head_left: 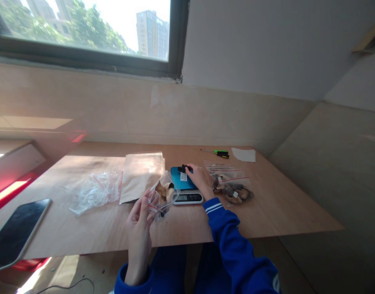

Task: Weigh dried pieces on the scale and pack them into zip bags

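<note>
Head view | left hand (140, 216): holding clear bag (163, 203) | right hand (199, 177): pinching dark piece (183, 168), scale (187, 185) beneath | risk: bag, beyond left hand, could lean on scale, skewing weight.

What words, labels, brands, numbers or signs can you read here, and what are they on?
Nothing reads clearly.
Display on the scale: digits too small.
Buttons beside it: markings too small.
White label on the blue platform: print too small.
White tags at the filled bags: too blurred.
</note>
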A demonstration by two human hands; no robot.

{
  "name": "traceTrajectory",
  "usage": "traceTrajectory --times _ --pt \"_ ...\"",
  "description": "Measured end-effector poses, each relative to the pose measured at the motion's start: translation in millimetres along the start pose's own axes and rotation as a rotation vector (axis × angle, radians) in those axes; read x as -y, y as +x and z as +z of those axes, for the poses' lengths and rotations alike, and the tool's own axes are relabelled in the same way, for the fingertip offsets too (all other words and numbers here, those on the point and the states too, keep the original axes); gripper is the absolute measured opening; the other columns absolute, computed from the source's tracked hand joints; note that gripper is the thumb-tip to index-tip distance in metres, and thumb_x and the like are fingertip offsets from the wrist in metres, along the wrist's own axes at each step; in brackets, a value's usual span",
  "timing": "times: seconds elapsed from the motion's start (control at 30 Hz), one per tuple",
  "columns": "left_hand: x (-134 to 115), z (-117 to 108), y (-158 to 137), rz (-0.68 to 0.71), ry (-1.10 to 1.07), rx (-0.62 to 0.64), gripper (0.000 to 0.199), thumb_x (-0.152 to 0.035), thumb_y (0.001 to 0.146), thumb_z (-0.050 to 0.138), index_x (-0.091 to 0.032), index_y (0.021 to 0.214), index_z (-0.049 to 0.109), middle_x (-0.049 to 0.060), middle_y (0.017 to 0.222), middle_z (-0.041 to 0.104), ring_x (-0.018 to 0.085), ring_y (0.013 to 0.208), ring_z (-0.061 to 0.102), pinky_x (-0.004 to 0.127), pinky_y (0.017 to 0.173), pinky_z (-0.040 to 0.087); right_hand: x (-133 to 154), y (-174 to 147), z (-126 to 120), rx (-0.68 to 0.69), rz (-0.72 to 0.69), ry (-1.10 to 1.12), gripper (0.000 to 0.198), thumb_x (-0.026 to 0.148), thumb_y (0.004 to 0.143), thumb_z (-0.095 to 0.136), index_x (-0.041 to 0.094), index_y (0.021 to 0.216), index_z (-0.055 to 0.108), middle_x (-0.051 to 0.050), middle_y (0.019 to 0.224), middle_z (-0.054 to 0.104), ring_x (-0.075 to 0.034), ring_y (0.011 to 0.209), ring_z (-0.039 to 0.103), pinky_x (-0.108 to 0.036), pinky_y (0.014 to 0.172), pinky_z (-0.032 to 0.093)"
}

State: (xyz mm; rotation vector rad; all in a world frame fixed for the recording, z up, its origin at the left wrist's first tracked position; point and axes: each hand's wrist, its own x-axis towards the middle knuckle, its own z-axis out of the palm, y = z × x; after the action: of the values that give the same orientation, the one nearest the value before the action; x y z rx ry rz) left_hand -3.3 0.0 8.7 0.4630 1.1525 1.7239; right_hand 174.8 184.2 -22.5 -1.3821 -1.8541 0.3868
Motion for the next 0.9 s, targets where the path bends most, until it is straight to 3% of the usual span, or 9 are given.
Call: traceTrajectory --times 0.13,0.27,0.4,0.47,0.57,0.7,0.8,0.9 --pt "3 0 0 -0.020 -0.005 0.005 0.052 -0.053 0.074 0.072 -0.018 0.113 0.068 0.013 0.116 0.071 0.026 0.111 0.066 0.034 0.088 0.055 8 -5 -7 -0.104 0.049 0.145 0.021 0.027 0.089 0.055 0.014 0.095 0.071 -0.012 0.091 0.076 -0.021 0.081 0.071 -0.032 0.074 0.055" --pt "8 2 3 -0.038 0.015 0.045 0.051 -0.052 0.075 0.071 -0.019 0.114 0.068 0.013 0.118 0.070 0.026 0.112 0.065 0.034 0.088 0.055 44 -20 -28 -0.138 -0.004 0.340 0.032 0.035 0.093 0.049 0.014 0.106 0.068 -0.011 0.100 0.075 -0.019 0.087 0.071 -0.030 0.076 0.057" --pt "7 5 6 -0.011 0.038 0.060 0.052 -0.052 0.075 0.071 -0.017 0.113 0.068 0.013 0.116 0.071 0.026 0.107 0.067 0.031 0.082 0.057 89 -41 -55 0.119 -0.195 0.426 0.025 0.036 0.090 0.058 0.022 0.104 0.073 -0.004 0.105 0.074 -0.019 0.098 0.068 -0.031 0.088 0.052" --pt "6 6 7 0.011 0.062 0.042 0.054 -0.053 0.074 0.072 -0.017 0.114 0.068 0.013 0.115 0.071 0.025 0.103 0.069 0.028 0.076 0.057 99 -49 -61 0.229 -0.225 0.423 0.025 0.036 0.091 0.057 0.025 0.108 0.072 -0.003 0.111 0.073 -0.018 0.104 0.066 -0.030 0.091 0.051" --pt "5 5 9 0.030 0.098 0.038 0.055 -0.054 0.074 0.071 -0.017 0.114 0.069 0.014 0.118 0.070 0.023 0.103 0.068 0.023 0.070 0.055 93 -54 -59 0.179 -0.173 0.491 0.029 0.037 0.094 0.052 0.024 0.112 0.070 -0.005 0.116 0.070 -0.018 0.109 0.063 -0.032 0.094 0.049" --pt "6 0 13 -0.013 0.097 0.131 0.053 -0.055 0.078 0.067 -0.019 0.117 0.068 0.015 0.122 0.068 0.025 0.112 0.064 0.025 0.074 0.055 71 -58 -51 0.096 -0.084 0.573 0.034 0.042 0.095 0.049 0.022 0.117 0.067 -0.008 0.122 0.068 -0.020 0.115 0.062 -0.035 0.098 0.049" --pt "3 0 17 -0.061 0.155 0.251 0.056 -0.058 0.078 0.064 -0.018 0.117 0.068 0.015 0.113 0.072 0.027 0.108 0.066 0.030 0.079 0.056 68 -65 -52 0.179 -0.066 0.616 0.038 0.047 0.093 0.051 0.022 0.118 0.067 -0.008 0.125 0.067 -0.021 0.118 0.061 -0.037 0.101 0.048" --pt "-5 4 20 -0.021 0.239 0.333 0.058 -0.060 0.078 0.064 -0.015 0.115 0.070 0.013 0.107 0.074 0.028 0.103 0.068 0.035 0.086 0.055 73 -76 -55 0.261 -0.068 0.654 0.036 0.048 0.094 0.051 0.022 0.110 0.071 -0.007 0.114 0.072 -0.021 0.111 0.064 -0.036 0.098 0.049"
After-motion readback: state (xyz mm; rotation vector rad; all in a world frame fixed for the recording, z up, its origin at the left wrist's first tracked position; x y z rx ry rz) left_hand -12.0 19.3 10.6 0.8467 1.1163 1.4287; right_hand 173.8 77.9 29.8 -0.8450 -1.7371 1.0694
